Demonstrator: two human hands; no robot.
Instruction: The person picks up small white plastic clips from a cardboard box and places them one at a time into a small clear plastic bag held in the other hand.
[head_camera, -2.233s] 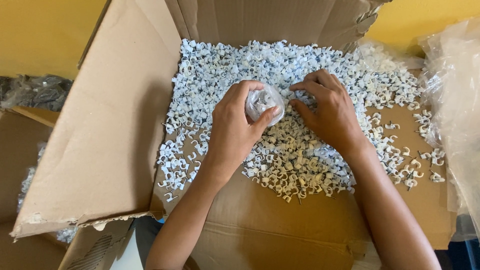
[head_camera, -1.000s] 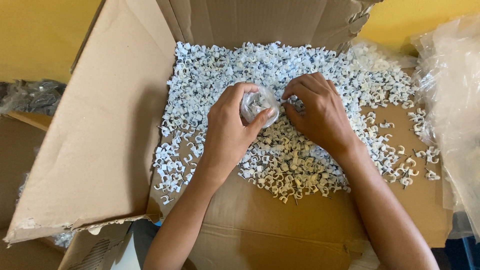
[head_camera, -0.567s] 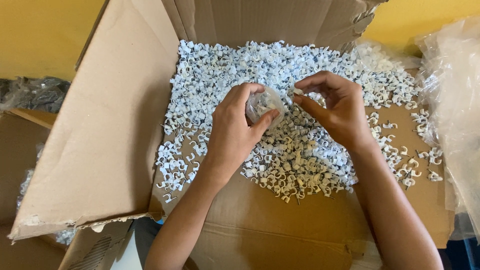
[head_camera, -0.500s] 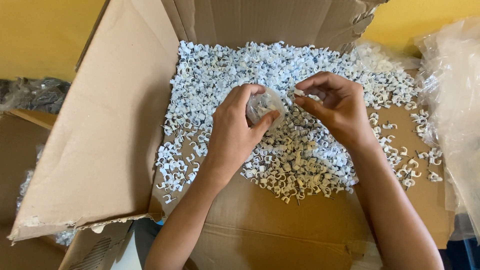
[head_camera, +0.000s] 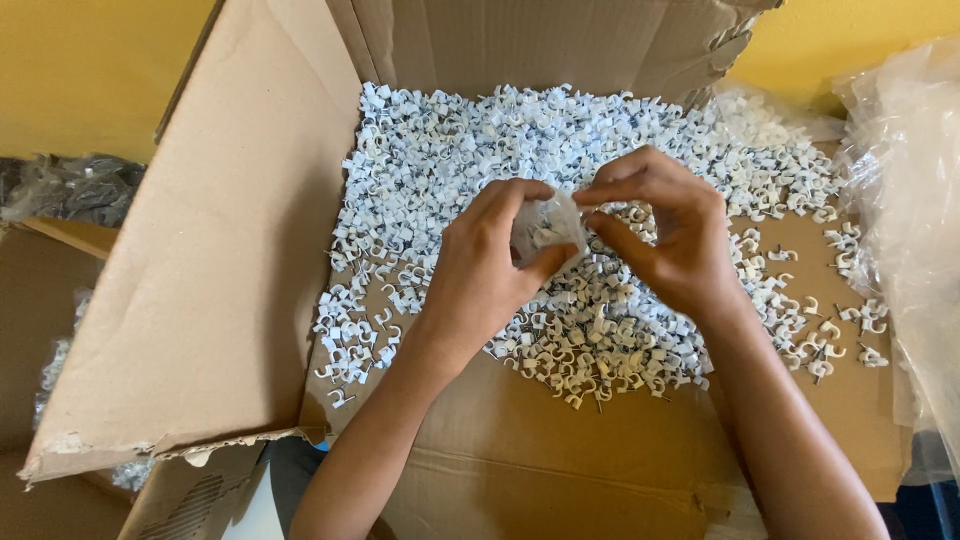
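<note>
Your left hand (head_camera: 480, 275) sits just left of the frame's centre, fingers curled around a small clear plastic bag (head_camera: 545, 230) that already holds a few white pieces; the thumb presses the bag's lower edge and the fingertips close over its top. Your right hand (head_camera: 665, 245) is just right of centre, thumb and forefinger pinched together at the bag's upper right edge, touching the plastic. Whether a clip is caught in that pinch, you cannot tell, since the fingertips hide it.

Nearest the camera, in the lower part of the frame, both forearms cross the bare brown floor of the flattened cardboard box (head_camera: 560, 470). Under your hands and spreading toward the upper middle lies the heap of white cable clips (head_camera: 460, 150), small hooked plastic pieces with dark nails, thick in the centre and thinning to scattered single clips toward the right edge and lower left. The bag is held just above this heap, between your two hands.

A large cardboard flap (head_camera: 210, 270) slopes up across the left of the frame. At the right edge a crumpled sheet of clear plastic (head_camera: 910, 200) stands beside the box. Farther back, the box's rear wall (head_camera: 540, 45) rises at the top, with a yellow wall (head_camera: 90, 80) behind it in the upper left and upper right.
</note>
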